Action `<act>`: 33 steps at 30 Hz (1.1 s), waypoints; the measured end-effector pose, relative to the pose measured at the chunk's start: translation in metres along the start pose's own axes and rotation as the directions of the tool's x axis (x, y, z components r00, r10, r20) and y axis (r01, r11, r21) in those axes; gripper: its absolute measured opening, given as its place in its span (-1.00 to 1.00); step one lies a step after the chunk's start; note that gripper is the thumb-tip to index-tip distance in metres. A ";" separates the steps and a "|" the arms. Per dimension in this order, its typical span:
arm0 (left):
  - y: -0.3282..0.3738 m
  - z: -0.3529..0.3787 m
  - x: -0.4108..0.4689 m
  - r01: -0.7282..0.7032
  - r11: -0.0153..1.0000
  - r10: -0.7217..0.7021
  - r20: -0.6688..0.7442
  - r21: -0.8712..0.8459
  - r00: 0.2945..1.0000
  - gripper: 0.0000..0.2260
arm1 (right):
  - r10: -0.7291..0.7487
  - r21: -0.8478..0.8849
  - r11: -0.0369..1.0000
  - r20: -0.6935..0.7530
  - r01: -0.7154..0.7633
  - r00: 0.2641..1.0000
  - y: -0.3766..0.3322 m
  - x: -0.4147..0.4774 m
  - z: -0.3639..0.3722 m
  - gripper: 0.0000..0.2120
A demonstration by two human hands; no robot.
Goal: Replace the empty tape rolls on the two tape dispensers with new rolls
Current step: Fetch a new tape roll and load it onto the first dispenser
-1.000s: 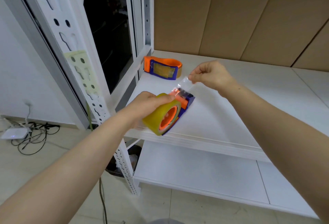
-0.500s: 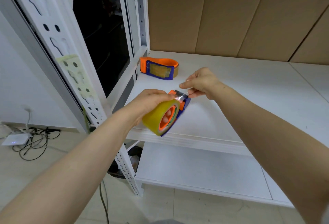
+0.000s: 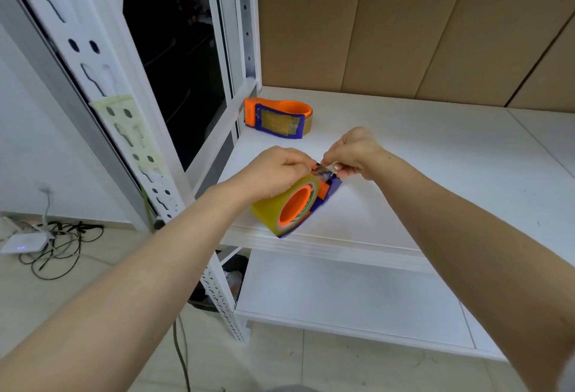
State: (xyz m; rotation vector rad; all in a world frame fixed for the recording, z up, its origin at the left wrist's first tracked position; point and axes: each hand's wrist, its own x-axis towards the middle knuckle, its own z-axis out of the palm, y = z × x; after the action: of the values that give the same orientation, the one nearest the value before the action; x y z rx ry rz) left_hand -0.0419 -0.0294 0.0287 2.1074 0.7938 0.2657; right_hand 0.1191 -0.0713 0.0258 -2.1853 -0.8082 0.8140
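Head view, the only one. The left hand curls over the top of the roll and grips it, with the dispenser around it. Both are held just above the shelf, near its front edge. The right hand closes in from 3 o'clock, thumb and fingers pinching the tape end right at the dispenser's nose.

Here's the relation that counts: the tape end sits between the two hands, at about 8 o'clock from the right hand, which is the one working it. The dispenser's long axis runs from 7 o'clock at the roll to 1 o'clock at the nose. By my reading, the tape gets drawn along that line and seated there.

Materials now. The roll is fat, glossy and yellowish-clear, on a round orange hub that faces the camera. The dispenser is hard plastic, with blue side plates and orange fittings. The tape end is a thin, shiny, crinkled film, hard to make out.

Up at 12 o'clock, well apart, the second dispenser lies on its side at the back of the shelf, with brownish tape showing in it. The shelf is smooth, white and matte. Plain cardboard lines the back wall.
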 end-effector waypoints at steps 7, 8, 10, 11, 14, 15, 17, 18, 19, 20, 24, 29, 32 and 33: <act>0.002 0.001 0.009 -0.052 0.985 0.043 0.054 0.166 0.998 -0.74 | 0.074 0.094 0.993 0.032 -0.076 0.997 0.012 0.001 -0.003 -0.84; 0.002 0.002 0.011 -0.059 0.980 0.047 0.065 0.189 0.997 -0.74 | 0.074 0.117 0.990 0.036 -0.078 0.997 0.014 0.001 -0.004 -0.82; 0.003 0.002 0.014 -0.065 0.973 0.049 0.078 0.220 0.996 -0.74 | 0.076 0.153 0.985 0.039 -0.081 0.996 0.018 0.000 -0.004 -0.85; 0.004 0.003 0.015 -0.067 0.971 0.050 0.080 0.229 0.996 -0.73 | 0.079 0.160 0.984 0.041 -0.085 0.996 0.021 -0.001 -0.004 -0.88; 0.005 0.003 0.016 -0.056 0.971 0.035 0.095 0.233 0.995 -0.74 | 0.082 0.150 0.985 0.055 -0.089 0.995 0.025 -0.001 -0.002 -0.91; 0.006 0.002 0.016 -0.048 0.972 0.025 0.104 0.230 0.994 -0.74 | 0.083 0.140 0.986 0.055 -0.090 0.995 0.026 0.000 -0.001 -0.91; 0.009 0.001 0.015 -0.038 0.975 0.010 0.127 0.220 0.992 -0.76 | 0.089 0.109 0.990 0.053 -0.094 0.995 0.026 -0.001 -0.001 -0.91; 0.010 0.001 0.015 -0.028 0.976 -0.001 0.136 0.215 0.991 -0.77 | 0.094 0.093 0.991 0.054 -0.098 0.994 0.026 -0.002 -0.002 -0.92; 0.012 0.000 0.014 -0.019 0.977 -0.012 0.144 0.213 0.990 -0.77 | 0.099 0.078 0.992 0.058 -0.104 0.993 0.026 -0.003 -0.003 -0.92; 0.014 0.000 0.014 -0.009 0.976 -0.024 0.150 0.216 0.988 -0.75 | 0.105 0.062 0.992 0.064 -0.109 0.992 0.026 -0.003 -0.003 -0.93; 0.018 0.002 0.018 0.011 0.968 -0.055 0.170 0.251 0.984 -0.78 | 0.114 -0.001 0.993 0.088 -0.114 0.990 0.027 -0.003 -0.003 -0.95; 0.021 0.004 0.022 0.007 0.949 -0.067 0.177 0.316 0.982 -0.78 | 0.101 0.008 0.995 0.052 -0.102 0.993 0.029 0.001 -0.006 -0.76; 0.020 0.004 0.022 -0.003 0.936 -0.063 0.177 0.352 0.982 -0.77 | 0.060 -0.002 0.998 0.035 -0.060 0.998 0.033 0.005 -0.006 -0.64; 0.020 0.005 0.023 -0.005 0.932 -0.062 0.172 0.361 0.983 -0.76 | 0.042 -0.016 0.999 0.022 -0.042 0.999 0.033 0.006 -0.005 -0.64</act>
State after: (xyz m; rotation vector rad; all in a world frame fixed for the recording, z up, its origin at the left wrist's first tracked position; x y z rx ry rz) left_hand -0.0135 -0.0268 0.0393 2.4185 0.8102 -0.0983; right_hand 0.1365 -0.0886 0.0019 -2.2175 -0.7846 0.8573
